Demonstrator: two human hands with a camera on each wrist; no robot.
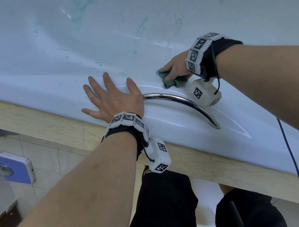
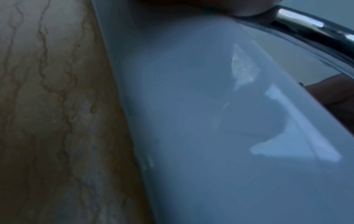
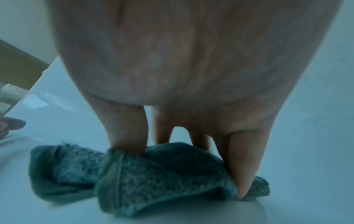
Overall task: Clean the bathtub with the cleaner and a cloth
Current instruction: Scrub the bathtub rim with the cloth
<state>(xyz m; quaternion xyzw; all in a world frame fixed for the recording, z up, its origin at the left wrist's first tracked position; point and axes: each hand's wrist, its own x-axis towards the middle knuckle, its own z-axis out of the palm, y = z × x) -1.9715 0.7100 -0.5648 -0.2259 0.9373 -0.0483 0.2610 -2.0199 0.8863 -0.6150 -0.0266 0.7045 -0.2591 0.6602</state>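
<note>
While our left hand [image 1: 112,101] rests flat on the glossy white bathtub [image 1: 153,28], our right hand [image 1: 176,66] presses the crumpled green terry cloth [image 1: 174,82] — teal cleaner streaks [image 1: 76,11] remain unwiped, we judge.

Bare forearms, black wristbands [image 1: 220,51] with white tag-marked blocks [image 1: 158,155], black trousers [image 1: 162,206].

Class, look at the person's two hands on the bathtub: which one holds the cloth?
The right hand presses the bunched green cloth onto the bathtub rim; the left hand lies flat, fingers spread, holding nothing.
</note>
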